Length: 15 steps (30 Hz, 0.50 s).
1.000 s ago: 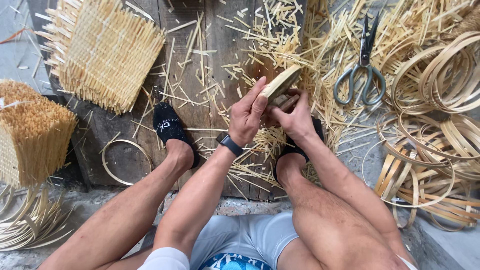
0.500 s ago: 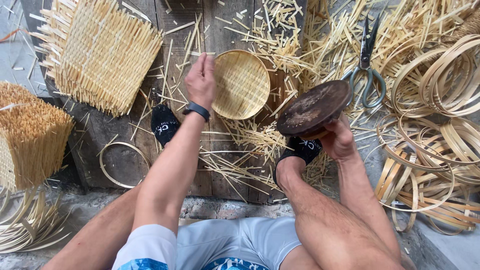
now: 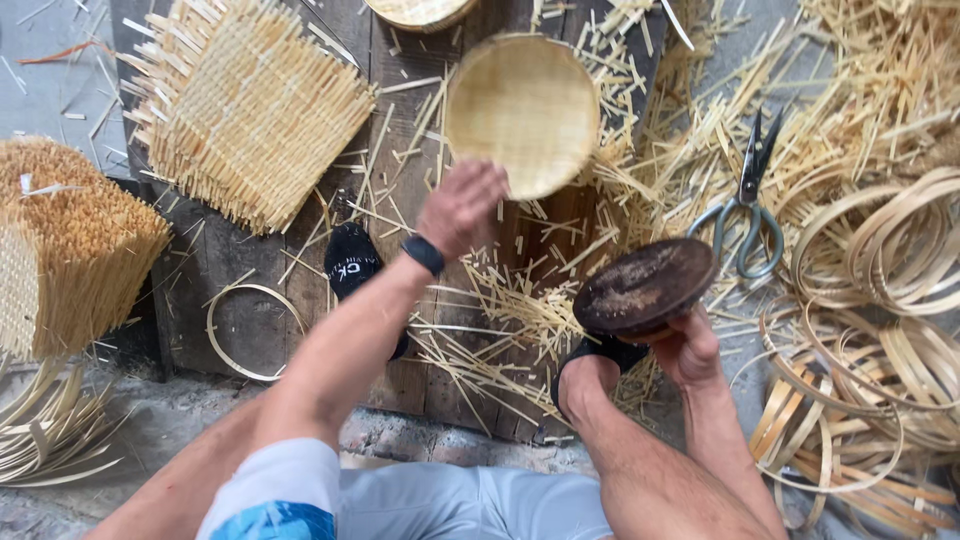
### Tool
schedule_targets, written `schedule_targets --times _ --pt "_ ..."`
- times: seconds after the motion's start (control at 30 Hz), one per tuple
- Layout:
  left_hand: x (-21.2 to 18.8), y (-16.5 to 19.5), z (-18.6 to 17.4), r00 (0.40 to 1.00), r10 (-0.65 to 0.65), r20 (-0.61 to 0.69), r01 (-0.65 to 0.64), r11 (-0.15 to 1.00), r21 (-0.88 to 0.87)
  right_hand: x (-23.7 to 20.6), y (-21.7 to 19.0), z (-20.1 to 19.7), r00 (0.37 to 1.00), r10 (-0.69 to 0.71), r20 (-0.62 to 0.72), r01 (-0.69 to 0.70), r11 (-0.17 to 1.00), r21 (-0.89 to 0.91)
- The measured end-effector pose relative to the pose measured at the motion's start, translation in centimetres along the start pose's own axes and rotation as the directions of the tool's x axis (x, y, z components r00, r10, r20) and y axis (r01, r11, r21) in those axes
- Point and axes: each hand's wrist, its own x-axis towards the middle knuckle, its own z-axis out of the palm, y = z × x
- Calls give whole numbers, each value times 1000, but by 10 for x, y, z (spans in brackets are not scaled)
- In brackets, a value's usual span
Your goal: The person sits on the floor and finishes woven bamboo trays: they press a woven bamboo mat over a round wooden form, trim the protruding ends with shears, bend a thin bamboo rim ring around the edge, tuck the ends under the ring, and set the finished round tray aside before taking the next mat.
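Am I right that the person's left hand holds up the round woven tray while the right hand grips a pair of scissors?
Not quite. The head view shows the left hand at the round woven tray, but the right hand grips a dark round disc, not scissors. The scissors lie untouched on the straw-strewn floor beyond it.

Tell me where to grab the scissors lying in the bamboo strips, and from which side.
Grip the scissors at the looped handles, coming from the near side. The loops lie toward the person and stand open on the strips, while the shut blades point away.
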Motion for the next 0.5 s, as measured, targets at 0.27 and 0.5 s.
schedule_targets --times 0.27,0.5 --pt "109 -171 -21 956 -283 -80 289 953 85 -6 11 -28 997 11 -73 -13 999 -33" --pt "117 -182 -14 950 -313 -14 313 949 25 0 12 -42 993 35 -116 -38 999 -22"
